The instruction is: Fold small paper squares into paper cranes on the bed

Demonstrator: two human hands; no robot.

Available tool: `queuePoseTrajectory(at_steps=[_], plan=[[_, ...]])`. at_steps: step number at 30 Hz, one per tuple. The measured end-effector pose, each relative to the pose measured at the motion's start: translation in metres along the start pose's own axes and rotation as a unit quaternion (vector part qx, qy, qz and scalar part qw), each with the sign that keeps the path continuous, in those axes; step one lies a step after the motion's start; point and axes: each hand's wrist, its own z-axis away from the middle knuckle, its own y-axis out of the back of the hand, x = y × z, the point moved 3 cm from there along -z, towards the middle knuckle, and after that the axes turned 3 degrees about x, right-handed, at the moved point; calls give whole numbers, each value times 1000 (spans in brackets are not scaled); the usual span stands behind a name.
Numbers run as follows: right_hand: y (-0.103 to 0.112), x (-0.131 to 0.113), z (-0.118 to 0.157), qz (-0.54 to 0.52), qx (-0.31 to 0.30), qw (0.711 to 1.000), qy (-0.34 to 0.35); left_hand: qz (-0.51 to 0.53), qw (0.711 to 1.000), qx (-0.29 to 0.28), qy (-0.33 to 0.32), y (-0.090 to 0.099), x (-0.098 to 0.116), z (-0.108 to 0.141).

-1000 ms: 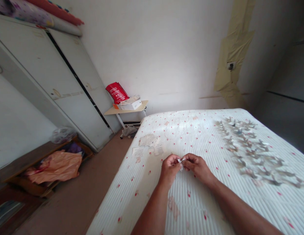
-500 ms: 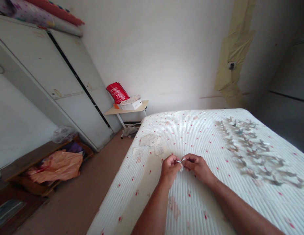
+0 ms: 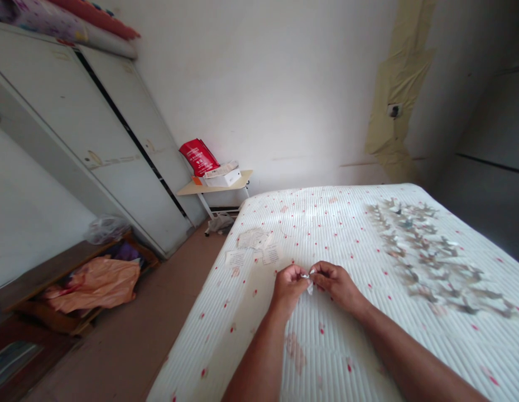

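Observation:
Above the striped, red-dotted mattress (image 3: 326, 234), my left hand (image 3: 289, 286) and my right hand (image 3: 335, 283) nearly meet at the fingertips. Both pinch a small folded white paper piece (image 3: 310, 287), which hangs down a little between them. Its exact shape is too small to tell. Several flat printed paper sheets (image 3: 255, 239) lie beyond my left hand, near the mattress's left edge. On the right side of the mattress, several small folded paper figures (image 3: 431, 259) stand in rough rows.
A small table (image 3: 221, 185) behind the mattress holds a red bag (image 3: 198, 157) and a white box (image 3: 226, 178). At the left are a grey cabinet (image 3: 113, 139) and a low wooden bench with an orange plastic bag (image 3: 96, 282).
The view has shifted very slightly. Both hands keep their pinch on the paper piece, and a bit more of its hanging part shows below the fingertips.

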Motion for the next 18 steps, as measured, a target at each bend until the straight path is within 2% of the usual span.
queuePoseTrajectory(at_steps=[6,9,12,14,16,18], plan=[[-1,8,-2,-1,-6,1000,4,-41,998,40,-25,0,1,2],[2,11,-3,7,-4,1000,29,-44,997,56,-24,-1,1,2],[11,4,-2,68,41,989,124,-45,997,58,-34,-1,0,1],[17,-6,1,138,71,963,221,-40,997,54,-43,-1,0,1],[19,-16,6,199,68,931,298,-36,997,49,-53,0,-1,0],[18,-22,10,262,51,906,329,-38,997,42,-60,0,-1,0]])
